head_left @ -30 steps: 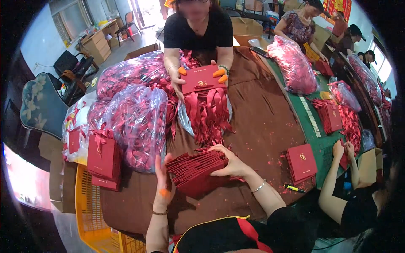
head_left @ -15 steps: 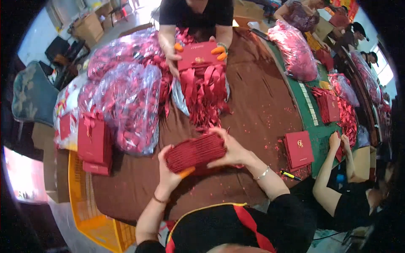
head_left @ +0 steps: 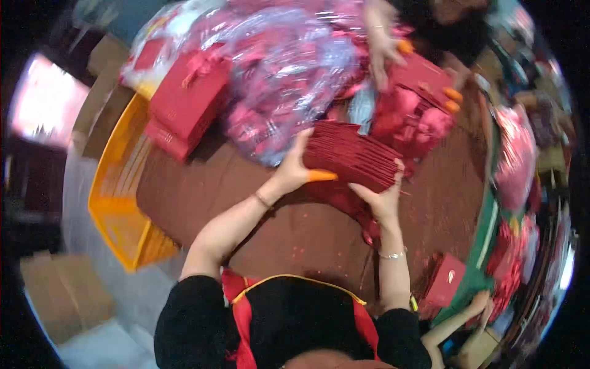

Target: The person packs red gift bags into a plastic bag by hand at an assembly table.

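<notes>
Between both hands I hold a thick stack of flat red gift bags (head_left: pixel 353 155), their folded edges turned up toward me. My left hand (head_left: pixel 295 165) is closed on the stack's left end, with an orange cover on its thumb. The right end is gripped by my right hand (head_left: pixel 386 198), its thumb on the near side. Red ribbons (head_left: pixel 344 203) hang below the stack. Across the table, a co-worker's hands (head_left: pixel 384 49), with orange finger covers, hold another red bag stack (head_left: pixel 421 80) with ribbons trailing from it. Motion blurs the picture somewhat.
Clear plastic sacks of red ribboned pieces (head_left: pixel 283 80) lie at the far left, beside a standing pile of red bags (head_left: pixel 190 98). A yellow crate (head_left: pixel 123 184) is by the table's left edge. More red bags (head_left: pixel 445 280) and another person's hands (head_left: pixel 479 304) are at right.
My view has turned left, so the table and its contents appear shifted right and tilted. My hands still grip the stack, which now sits farther from my body, with its right end lower.
</notes>
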Tool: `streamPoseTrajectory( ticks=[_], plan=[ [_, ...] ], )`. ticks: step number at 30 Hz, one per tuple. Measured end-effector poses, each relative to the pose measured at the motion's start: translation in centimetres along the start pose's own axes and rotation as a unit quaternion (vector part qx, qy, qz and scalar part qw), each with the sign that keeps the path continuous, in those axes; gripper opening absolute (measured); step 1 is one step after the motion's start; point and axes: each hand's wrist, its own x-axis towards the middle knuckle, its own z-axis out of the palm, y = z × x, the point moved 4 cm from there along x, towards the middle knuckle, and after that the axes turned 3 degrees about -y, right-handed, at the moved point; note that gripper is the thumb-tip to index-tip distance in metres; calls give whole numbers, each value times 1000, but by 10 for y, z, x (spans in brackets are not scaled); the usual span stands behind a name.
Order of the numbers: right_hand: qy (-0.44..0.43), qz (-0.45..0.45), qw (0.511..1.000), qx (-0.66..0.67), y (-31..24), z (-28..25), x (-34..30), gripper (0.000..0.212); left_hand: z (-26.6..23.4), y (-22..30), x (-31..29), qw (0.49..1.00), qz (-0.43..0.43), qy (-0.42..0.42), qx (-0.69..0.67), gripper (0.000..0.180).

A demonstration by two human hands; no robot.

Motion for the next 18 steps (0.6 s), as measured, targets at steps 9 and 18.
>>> streamPoseTrajectory(
  ticks=[9, 18],
  plan=[
    [27, 3, 995, -101, 1, -19, 3, 82, 8, 4, 3, 999, -43, -10, 16, 76],
    [-81, 29, 990, -110, 15, -50, -2, 99, 4, 19, 9, 994, -15, -58, 94, 75]
  ],
)
